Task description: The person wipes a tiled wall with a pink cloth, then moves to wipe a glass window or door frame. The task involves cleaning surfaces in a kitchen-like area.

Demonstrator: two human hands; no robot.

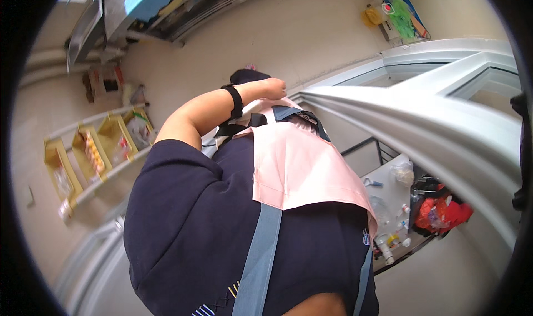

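My left hand [276, 88] is at the upper middle, its fingers curled; whether it holds anything is hidden. A black band circles that wrist. Just below the hand lies the bunched upper part of a pink apron, with a blue-grey piece bearing writing. The apron's pink cloth [300, 166] spreads over my dark navy short-sleeved top [179, 216], and a blue-grey strap [260, 253] runs down it. Behind my left wrist a dark rounded thing [250, 76] shows, perhaps a shoe. My right hand is out of view.
A white-framed door or window [374, 103] crosses the right. Beyond it, a table [385, 178] holds bottles and plastic bags, beside red bags [441, 212]. At left, a rack holds several yellow bins [106, 139]. A box with green netting [402, 18] stands upper right; metal equipment fills the upper left.
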